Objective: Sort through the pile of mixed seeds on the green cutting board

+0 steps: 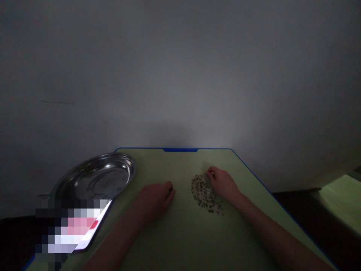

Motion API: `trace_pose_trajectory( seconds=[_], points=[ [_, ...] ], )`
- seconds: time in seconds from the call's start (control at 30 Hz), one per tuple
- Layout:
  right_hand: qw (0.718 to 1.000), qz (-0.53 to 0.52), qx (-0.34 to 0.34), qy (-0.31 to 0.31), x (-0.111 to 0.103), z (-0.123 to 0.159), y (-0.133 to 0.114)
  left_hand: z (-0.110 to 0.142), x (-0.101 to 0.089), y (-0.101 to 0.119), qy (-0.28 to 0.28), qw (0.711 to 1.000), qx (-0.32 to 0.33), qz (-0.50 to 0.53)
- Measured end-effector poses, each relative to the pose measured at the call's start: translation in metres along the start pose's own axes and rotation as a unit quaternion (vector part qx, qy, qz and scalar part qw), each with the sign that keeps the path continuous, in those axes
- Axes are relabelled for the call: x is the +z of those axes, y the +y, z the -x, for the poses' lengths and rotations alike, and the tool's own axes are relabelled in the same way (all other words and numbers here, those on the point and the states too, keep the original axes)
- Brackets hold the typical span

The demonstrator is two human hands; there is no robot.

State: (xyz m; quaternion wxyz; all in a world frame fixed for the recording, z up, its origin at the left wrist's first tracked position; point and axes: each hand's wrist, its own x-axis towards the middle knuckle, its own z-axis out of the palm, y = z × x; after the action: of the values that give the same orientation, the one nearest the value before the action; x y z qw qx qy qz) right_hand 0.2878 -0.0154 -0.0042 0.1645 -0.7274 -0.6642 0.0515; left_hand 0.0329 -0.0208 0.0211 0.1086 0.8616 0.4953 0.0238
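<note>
A small pile of mixed pale grains and dark beans or seeds (pixel 203 191) is spread over the pale green tabletop (pixel 180 241). At the pile's upper right edge, my right hand (pixel 224 184) has its thumb and forefinger pinched together. Whatever lies between those fingertips is too small to make out. My left hand (pixel 158 195) rests on the table left of the pile, apart from it, with its fingers curled closed. Its palm side is hidden, so any contents do not show.
On the table's left side stands a large shiny metal basin (pixel 105 180). In front of it lies a lit phone or tablet (pixel 87 237), partly blurred out. A blue edge strip (pixel 180 149) borders the table, against a grey wall (pixel 180 75). Another green surface (pixel 342 203) shows at right.
</note>
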Motion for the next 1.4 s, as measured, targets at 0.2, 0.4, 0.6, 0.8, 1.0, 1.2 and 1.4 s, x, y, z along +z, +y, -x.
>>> trace_pose_trajectory(
  seconds=[0.2,0.4,0.6,0.8,1.0,1.2,1.4],
  points=[
    [0.999,-0.039,-0.02,0.013,-0.002,-0.003,-0.007,-0.001,0.001,-0.001,-0.014,1.0,-0.01,-0.003],
    [0.996,-0.076,-0.012,0.047,-0.013,-0.004,0.001,-0.004,0.003,-0.004,-0.029,0.999,-0.031,-0.008],
    [0.989,-0.103,0.038,0.099,-0.023,-0.004,0.023,-0.003,-0.005,0.003,-0.068,0.996,-0.046,-0.019],
    [0.982,-0.16,0.024,0.1,-0.022,-0.002,0.031,0.002,-0.007,0.004,-0.05,0.997,-0.049,-0.043],
    [0.975,-0.212,-0.067,0.015,-0.019,-0.005,-0.005,0.006,-0.005,-0.001,-0.036,0.997,-0.04,-0.063],
    [0.968,-0.205,-0.137,-0.053,-0.009,-0.028,-0.06,0.008,-0.002,-0.002,-0.021,0.996,-0.037,-0.076],
    [0.971,-0.18,-0.141,-0.071,0.011,-0.039,-0.076,0.011,-0.001,-0.002,-0.025,0.996,-0.042,-0.076]
  ],
)
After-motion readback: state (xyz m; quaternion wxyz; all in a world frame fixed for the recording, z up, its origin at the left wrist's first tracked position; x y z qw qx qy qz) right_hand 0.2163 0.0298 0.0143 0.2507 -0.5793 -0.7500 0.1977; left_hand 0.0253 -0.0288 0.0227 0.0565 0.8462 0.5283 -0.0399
